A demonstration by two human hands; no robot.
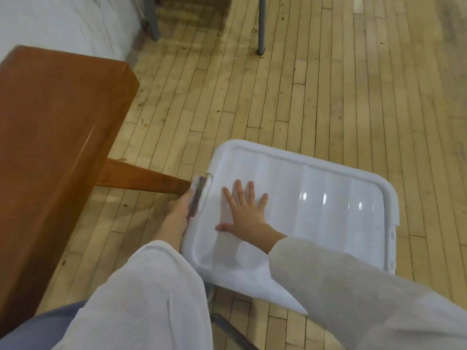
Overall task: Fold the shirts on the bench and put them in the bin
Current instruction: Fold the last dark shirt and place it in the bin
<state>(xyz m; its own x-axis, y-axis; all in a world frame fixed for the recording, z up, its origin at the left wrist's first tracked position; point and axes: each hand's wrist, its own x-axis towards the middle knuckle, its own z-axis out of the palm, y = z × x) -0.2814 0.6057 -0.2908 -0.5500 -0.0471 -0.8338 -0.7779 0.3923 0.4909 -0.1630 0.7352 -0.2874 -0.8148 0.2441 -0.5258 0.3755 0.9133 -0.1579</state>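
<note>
Pale sleeves (pixel 141 294) frame the view as a person leans over a white bin (pixel 353 223) standing on the wooden floor (pixel 328 97), just beside the right edge of the brown surface (pixel 50 122), whose visible top shows no shirts. With the lid (pixel 290 178) seated on the bin and no garment in sight, folding and packing appear finished; only fastening seems left. The right hand (pixel 246 210) lies flat, fingers spread, pressing the lid near its left end. The left hand (pixel 179 210) reaches the latch (pixel 201 195) on that edge, its fingers hidden, so its grip cannot be told.
</note>
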